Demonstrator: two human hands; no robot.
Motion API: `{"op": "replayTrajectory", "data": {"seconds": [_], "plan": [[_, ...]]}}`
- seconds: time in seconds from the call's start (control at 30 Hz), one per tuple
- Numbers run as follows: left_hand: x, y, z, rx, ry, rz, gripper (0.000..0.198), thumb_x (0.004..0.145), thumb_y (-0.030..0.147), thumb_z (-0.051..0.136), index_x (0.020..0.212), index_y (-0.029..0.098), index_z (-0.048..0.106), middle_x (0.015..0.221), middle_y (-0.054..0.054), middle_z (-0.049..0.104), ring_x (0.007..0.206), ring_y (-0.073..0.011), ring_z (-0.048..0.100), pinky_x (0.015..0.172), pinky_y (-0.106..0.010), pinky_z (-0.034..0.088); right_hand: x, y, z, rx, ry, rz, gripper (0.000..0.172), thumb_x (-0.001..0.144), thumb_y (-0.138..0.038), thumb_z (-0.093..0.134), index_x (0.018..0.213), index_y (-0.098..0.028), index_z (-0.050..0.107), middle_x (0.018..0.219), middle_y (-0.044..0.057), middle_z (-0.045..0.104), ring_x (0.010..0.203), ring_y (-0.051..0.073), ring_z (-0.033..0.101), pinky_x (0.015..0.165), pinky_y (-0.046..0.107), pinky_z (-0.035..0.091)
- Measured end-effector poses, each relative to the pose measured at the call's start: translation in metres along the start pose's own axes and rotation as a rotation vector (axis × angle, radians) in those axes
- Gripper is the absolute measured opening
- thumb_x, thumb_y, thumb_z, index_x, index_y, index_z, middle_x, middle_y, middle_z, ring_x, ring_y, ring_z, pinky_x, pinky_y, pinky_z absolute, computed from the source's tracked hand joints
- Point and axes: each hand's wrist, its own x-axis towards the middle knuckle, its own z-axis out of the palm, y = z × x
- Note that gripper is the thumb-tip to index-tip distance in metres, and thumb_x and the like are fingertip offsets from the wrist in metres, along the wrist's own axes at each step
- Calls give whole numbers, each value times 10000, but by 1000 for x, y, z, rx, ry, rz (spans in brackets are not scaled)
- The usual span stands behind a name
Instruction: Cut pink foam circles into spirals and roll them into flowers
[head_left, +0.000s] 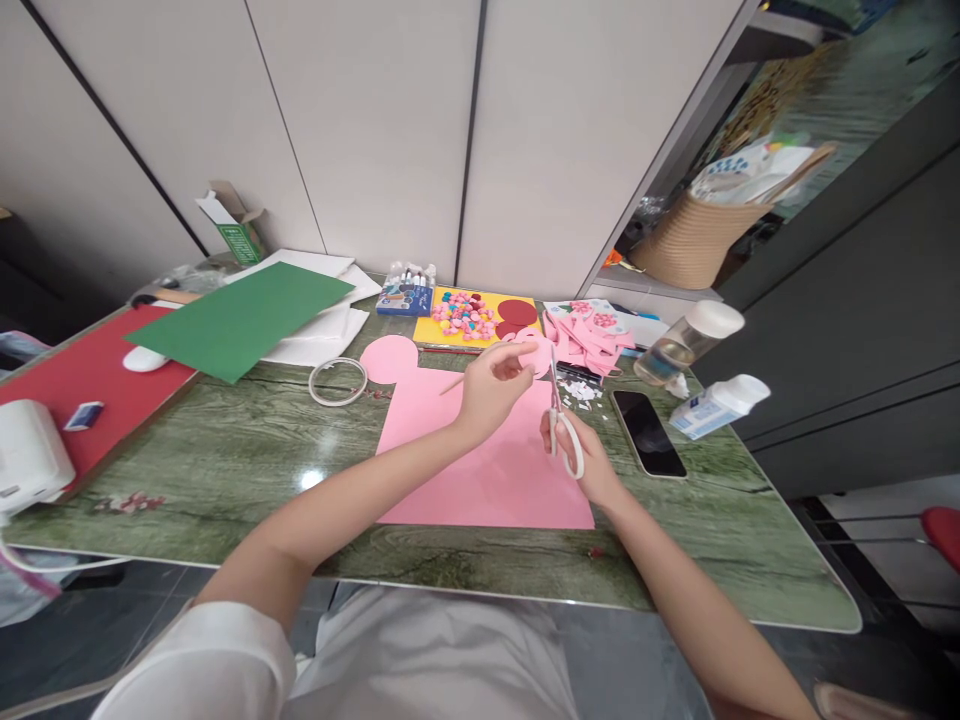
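Note:
My left hand (491, 385) pinches a small round piece of pink paper (537, 356) above the upper right of a large pink sheet (465, 470). In my right hand (589, 455) is a pair of white-handled scissors (568, 440), its blades pointing up against the right edge of the round piece. Whether the blades are apart I cannot tell. A pink paper circle (388, 359) lies at the sheet's upper left corner. Just behind the held piece is a heap of pink paper scraps (585, 340), with small white bits (583, 392) scattered in front of it.
A yellow sheet (431, 332) bears colourful pompom-like pieces (465, 315) and dark red circles (517, 313). A phone (649, 432), a white bottle (720, 405) and a clear bottle (686, 343) stand or lie right. Left are a tape roll (337, 400), green sheet (240, 320) and red sheet (112, 430).

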Motion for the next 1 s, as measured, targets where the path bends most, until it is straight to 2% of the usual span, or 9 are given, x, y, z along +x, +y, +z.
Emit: {"op": "replayTrajectory", "data": {"seconds": [0.17, 0.47, 0.7, 1.0], "plan": [[1, 0, 0, -4, 8, 17, 251, 714, 148, 586, 945, 196, 670, 948, -50, 643, 724, -104, 561, 657, -229, 462, 1, 1, -1, -4, -1, 5, 312, 915, -438, 339, 765, -196, 466, 642, -17, 433, 594, 125, 396, 586, 275, 299], [1, -1, -1, -40, 34, 2, 177, 737, 145, 565, 869, 179, 679, 951, -67, 660, 896, -151, 608, 781, -266, 487, -1, 5, -3, -19, -2, 36, 330, 902, -459, 359, 722, -199, 454, 630, -22, 437, 577, 121, 401, 573, 269, 305], [2, 1, -1, -48, 59, 8, 205, 746, 149, 568, 914, 193, 675, 1001, -65, 650, 904, -144, 597, 755, -255, 487, 0, 3, -3, -46, -17, 46, 338, 900, -466, 360, 711, -200, 447, 623, -23, 438, 567, 118, 408, 563, 259, 313], [1, -2, 0, -41, 67, -3, 269, 732, 169, 593, 995, 193, 643, 1023, -63, 633, 748, -108, 560, 716, -260, 480, -1, 0, -2, -71, -28, 47, 337, 901, -464, 356, 714, -198, 447, 609, -27, 447, 551, 113, 408, 556, 254, 318]]}}
